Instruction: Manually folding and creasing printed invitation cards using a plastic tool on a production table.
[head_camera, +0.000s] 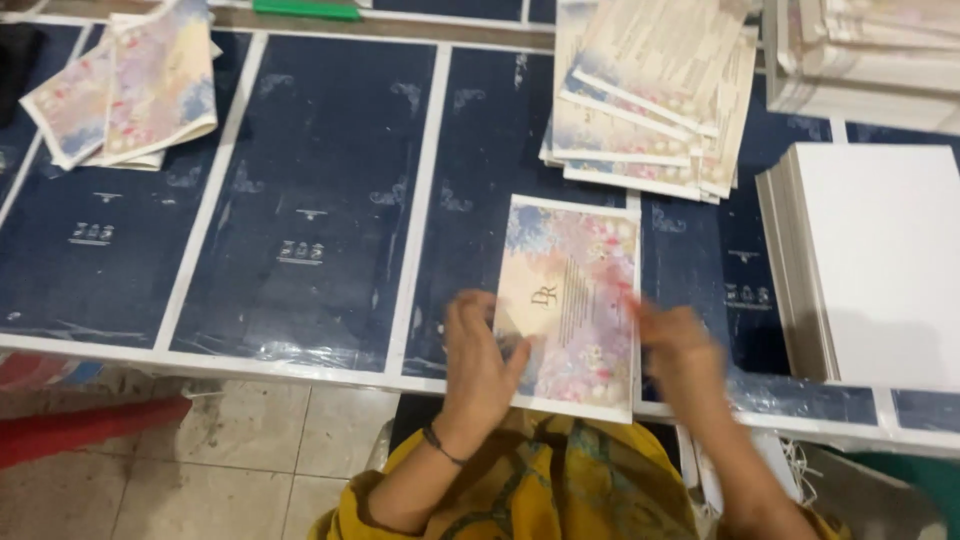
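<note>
1. Two hands work one floral printed card: the left hand presses open fingers flat on the card's left edge, clamping nothing
2. Right hand, blurred, touches the card's right edge; whether it grips I cannot tell
3. Beyond the card lies a fanned stack of floral cards
4. Right of the card stands a white sheet stack; far left, another small pile of cards, all on the dark blue table covering

Both hands, left and blurred right, apparently touch a floral card.
</note>
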